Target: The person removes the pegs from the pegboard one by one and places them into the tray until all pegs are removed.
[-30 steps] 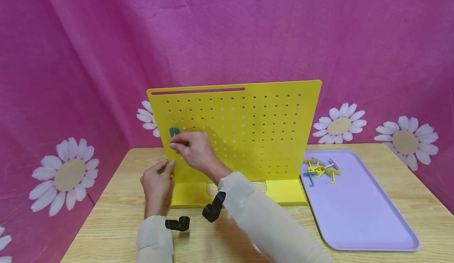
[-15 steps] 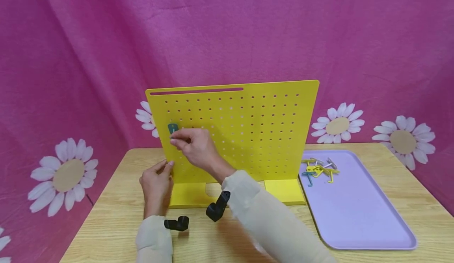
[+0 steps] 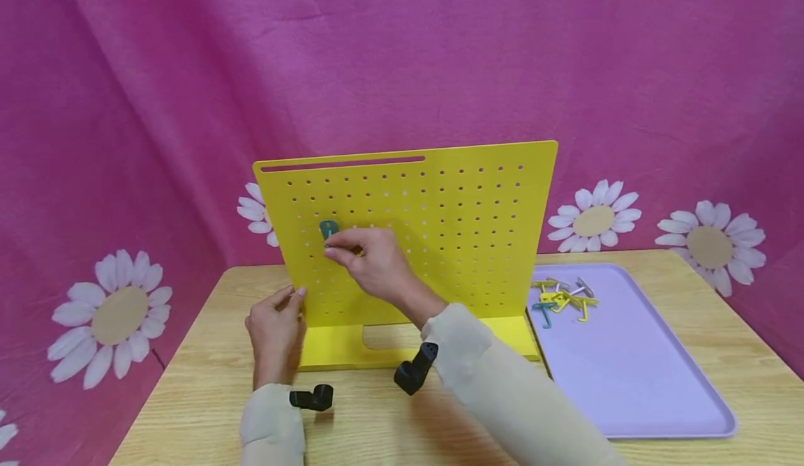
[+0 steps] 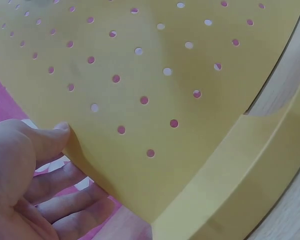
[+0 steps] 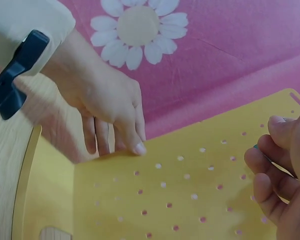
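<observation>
A yellow pegboard [image 3: 468,240] stands upright on the table with rows of round holes. My left hand [image 3: 274,333] holds its lower left edge; in the left wrist view the thumb [image 4: 52,140] lies on the front face and the other fingers are behind the edge. My right hand [image 3: 380,264] pinches a teal peg hook [image 3: 329,228] between thumb and index finger, its flat backplate against or just in front of the board's left part. Whether the hook's pins sit in holes cannot be seen. In the right wrist view the curled fingers mostly hide the hook.
A lilac tray [image 3: 634,368] lies right of the board. Near its upper left corner is a pile of yellow hooks [image 3: 568,301], grey ones and another teal hook [image 3: 546,316]. A pink flowered cloth [image 3: 402,54] hangs behind the wooden table [image 3: 188,382].
The teal hook rose slightly, then shifted right across the board in my right hand. My left hand keeps its hold on the edge. The view shifted a little.
</observation>
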Available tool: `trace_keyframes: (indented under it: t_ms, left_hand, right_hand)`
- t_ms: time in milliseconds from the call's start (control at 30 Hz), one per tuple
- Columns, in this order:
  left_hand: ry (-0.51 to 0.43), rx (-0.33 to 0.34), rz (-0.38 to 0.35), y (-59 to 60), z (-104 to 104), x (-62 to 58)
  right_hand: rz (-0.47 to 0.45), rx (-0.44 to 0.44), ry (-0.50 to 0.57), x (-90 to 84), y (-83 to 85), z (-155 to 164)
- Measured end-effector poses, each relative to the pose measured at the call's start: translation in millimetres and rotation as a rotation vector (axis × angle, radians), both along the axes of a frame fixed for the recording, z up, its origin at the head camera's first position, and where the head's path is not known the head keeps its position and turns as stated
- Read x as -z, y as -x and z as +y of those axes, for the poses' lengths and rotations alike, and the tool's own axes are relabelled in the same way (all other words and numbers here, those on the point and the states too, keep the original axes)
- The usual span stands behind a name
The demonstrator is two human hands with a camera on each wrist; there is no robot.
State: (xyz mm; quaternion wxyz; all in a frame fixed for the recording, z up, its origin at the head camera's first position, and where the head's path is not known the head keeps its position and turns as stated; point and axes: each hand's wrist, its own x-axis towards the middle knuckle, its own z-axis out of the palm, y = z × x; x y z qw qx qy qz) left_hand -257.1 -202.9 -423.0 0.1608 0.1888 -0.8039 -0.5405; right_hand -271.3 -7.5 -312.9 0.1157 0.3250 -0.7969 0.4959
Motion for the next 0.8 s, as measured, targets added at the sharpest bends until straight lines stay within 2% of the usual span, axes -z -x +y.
trace_keyframes:
  t_ms: [200,367,500,800]
  left_hand:
    - [-0.006,-0.004,-0.012,-2.0,1,-2.6]
    - [0.002,-0.012,-0.010,-2.1,2,-3.1]
    - [0.018,-0.016,-0.004,-2.0,1,-2.2]
    - [0.027,-0.009,-0.006,-2.0,1,-1.1]
  right_hand:
    - [0.035,-0.009,0.018,3.3,-3.0,21]
    - [0.001,0.002,0.029,7.9,-5.9,39]
    - [0.009,0.016,0.036,11.3,-9.2,55]
    - [0.069,0.084,0.040,18.5,-14.1,92]
